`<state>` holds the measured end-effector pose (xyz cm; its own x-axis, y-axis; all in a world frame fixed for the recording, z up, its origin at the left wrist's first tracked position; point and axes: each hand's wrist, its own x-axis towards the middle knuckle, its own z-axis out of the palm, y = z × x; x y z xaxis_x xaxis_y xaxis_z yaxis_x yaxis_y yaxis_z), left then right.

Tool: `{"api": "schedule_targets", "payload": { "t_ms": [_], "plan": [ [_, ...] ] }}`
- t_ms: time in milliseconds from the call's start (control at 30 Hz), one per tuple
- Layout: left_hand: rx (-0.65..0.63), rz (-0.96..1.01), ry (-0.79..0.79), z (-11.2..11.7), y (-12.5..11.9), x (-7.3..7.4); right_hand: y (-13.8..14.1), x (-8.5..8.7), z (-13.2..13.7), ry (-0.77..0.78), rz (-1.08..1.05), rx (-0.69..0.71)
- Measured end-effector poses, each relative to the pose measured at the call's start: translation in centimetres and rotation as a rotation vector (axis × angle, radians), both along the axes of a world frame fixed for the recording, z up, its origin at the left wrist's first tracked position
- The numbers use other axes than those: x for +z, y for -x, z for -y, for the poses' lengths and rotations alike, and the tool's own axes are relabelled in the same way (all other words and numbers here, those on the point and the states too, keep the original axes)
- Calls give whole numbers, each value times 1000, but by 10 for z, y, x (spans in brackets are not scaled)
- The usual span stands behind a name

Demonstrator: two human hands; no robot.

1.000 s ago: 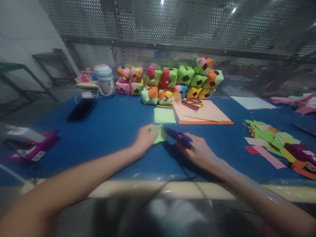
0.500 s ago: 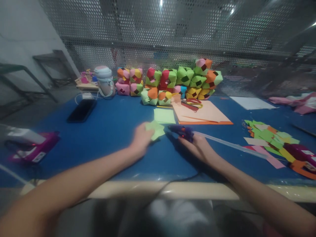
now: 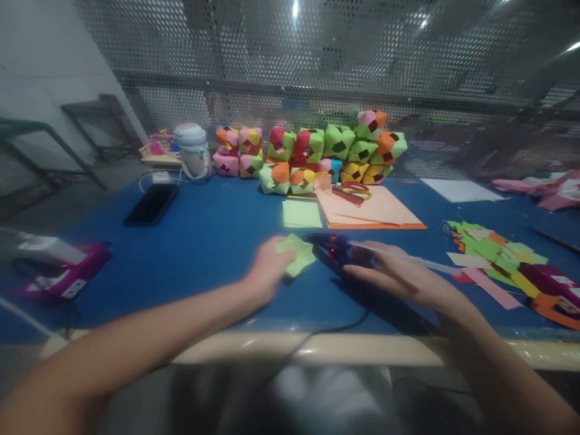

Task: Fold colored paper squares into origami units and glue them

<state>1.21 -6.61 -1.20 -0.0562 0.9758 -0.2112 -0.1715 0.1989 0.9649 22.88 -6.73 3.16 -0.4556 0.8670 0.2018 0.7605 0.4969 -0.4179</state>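
A light green folded paper piece [image 3: 296, 255] is pinched in my left hand [image 3: 267, 266], above the blue table top. Just right of it, a dark purple hot glue gun [image 3: 333, 246] points its nozzle at the paper, a small red light showing on its body. A long clear glue stick [image 3: 426, 262] runs out of its back. My right hand [image 3: 399, 275] is at the rear of the gun, thumb and fingers stretched apart around it. The gun's handle is mostly hidden. Behind the paper lies a stack of green square sheets [image 3: 302, 214].
Folded paper cubes [image 3: 310, 145] stand piled along the back. Scissors [image 3: 353, 192] rest on peach sheets [image 3: 385, 208]. Paper scraps [image 3: 498, 251] lie at right. A phone [image 3: 151, 203], a lidded bottle [image 3: 193, 151] and a magenta box [image 3: 75, 272] are at left.
My left hand has brought the green paper slightly right and nearer. My right hand has shifted right along the glue gun, its fingers loosening, while the gun has barely moved.
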Motion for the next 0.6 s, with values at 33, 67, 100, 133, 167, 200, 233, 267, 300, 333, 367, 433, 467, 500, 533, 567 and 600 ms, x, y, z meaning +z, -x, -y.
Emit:
{"api": "schedule_targets", "payload": {
  "t_ms": [33,67,100,133,167,200,233,267,300,333,367,433,467,500,533,567,600],
  "plan": [
    [-9,0,6,2,-1,1,-6,3,5,73,30,13],
    [-20,-4,10,4,-3,1,-10,4,10,144,43,16],
    [-35,-14,13,6,-4,1,-12,5,16,187,30,5],
    [-55,-27,17,9,-6,2,-12,5,22,205,4,-6],
    [-77,-42,21,13,-8,2,-10,4,28,209,-23,-15],
    [-101,-60,25,17,-9,3,-5,3,33,204,-53,-21],
    [-125,-78,24,20,-11,4,2,2,38,199,-84,-23],
    [-142,-93,15,24,-12,6,9,1,42,180,-155,-38],
    [-158,-104,0,28,-13,8,17,-1,45,143,-221,-47],
    [-173,-115,-16,32,-14,10,25,-2,47,100,-266,-53],
    [-188,-131,-28,35,-14,12,32,-4,49,60,-306,-55],
    [-211,-179,-38,39,-14,17,42,-8,50,26,-348,-56],
    [-219,-205,-37,41,-14,18,45,-10,50,23,-360,-55],
    [-228,-224,-33,42,-15,19,48,-12,50,24,-370,-55],
    [-237,-235,-29,42,-15,19,49,-14,50,24,-379,-57],
    [-249,-239,-24,43,-15,18,50,-16,49,25,-390,-61],
    [-261,-238,-18,43,-15,17,50,-17,49,28,-401,-67]
  ]
}}
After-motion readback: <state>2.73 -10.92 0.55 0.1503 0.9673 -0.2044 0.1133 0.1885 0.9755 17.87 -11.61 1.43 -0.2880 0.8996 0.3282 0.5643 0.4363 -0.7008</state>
